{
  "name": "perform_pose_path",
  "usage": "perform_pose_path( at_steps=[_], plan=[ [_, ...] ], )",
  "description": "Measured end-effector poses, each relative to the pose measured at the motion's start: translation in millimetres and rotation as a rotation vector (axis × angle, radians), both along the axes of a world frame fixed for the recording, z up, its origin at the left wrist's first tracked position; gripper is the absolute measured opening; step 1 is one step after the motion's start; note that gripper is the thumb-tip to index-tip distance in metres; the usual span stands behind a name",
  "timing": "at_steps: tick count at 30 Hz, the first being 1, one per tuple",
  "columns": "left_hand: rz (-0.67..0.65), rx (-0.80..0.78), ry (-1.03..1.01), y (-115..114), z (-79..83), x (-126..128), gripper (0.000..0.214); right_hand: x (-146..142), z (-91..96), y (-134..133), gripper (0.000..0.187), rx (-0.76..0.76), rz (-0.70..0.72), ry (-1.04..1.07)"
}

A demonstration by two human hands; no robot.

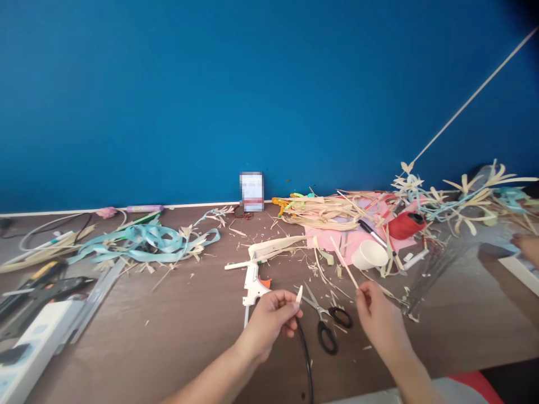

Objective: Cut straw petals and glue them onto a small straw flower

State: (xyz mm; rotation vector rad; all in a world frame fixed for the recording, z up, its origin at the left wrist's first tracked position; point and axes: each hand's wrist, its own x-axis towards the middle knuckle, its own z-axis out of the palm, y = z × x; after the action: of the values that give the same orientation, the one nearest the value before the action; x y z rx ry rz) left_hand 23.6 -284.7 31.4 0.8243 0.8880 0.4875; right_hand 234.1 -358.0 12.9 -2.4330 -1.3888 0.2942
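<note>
My left hand (278,314) pinches a small, pale, pointed piece of straw-like strip (299,294) between thumb and fingers. My right hand (381,314) grips the lower end of a thin pale strip (344,262), which points up and to the left. Between the two hands lies a pair of scissors (323,314) with black handles, blades apart. Just beyond my left hand is a white glue gun (253,286) with an orange trigger. A black cord (305,359) runs down from below that hand to the table's front edge.
Behind sit a straw bundle (328,213), pink paper (314,237), a white cup (370,255) and a red spool (405,225). Blue ribbon (143,244), a black glue gun (50,297) and a power strip (46,336) lie left. Another person's hand (527,247) shows far right.
</note>
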Motion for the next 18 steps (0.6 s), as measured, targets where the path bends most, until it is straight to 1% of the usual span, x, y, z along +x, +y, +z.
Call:
perform_pose_path(
  at_steps=[1, 2, 5, 7, 10, 14, 18],
  plan=[
    [-0.001, 0.005, 0.004, 0, -0.1, 2, 0.021, -8, 4.4, -2, 0.010, 0.024, 0.037, 0.086],
    [-0.006, 0.013, 0.008, 0, 0.1, 4, 0.021, -17, 9.2, -4, 0.011, 0.053, 0.096, 0.217],
    [-0.024, 0.054, 0.028, 0, 2.1, 9, 0.021, -44, 23.6, -3, 0.017, 0.077, 0.245, 0.577],
    [-0.027, 0.094, 0.040, 0, 3.4, 10, 0.022, -58, 30.3, 0, 0.020, 0.071, 0.291, 0.719],
    [-0.028, 0.176, 0.056, 1, 3.8, 8, 0.022, -69, 32.4, 6, 0.023, 0.098, 0.304, 0.799],
    [-0.029, 0.355, 0.112, 1, 2.1, 2, 0.021, -75, 26.0, 15, 0.028, 0.156, 0.269, 0.813],
    [-0.010, 0.472, 0.133, 3, 0.5, -3, 0.019, -78, 22.7, 25, 0.032, 0.141, 0.234, 0.949]
  ],
)
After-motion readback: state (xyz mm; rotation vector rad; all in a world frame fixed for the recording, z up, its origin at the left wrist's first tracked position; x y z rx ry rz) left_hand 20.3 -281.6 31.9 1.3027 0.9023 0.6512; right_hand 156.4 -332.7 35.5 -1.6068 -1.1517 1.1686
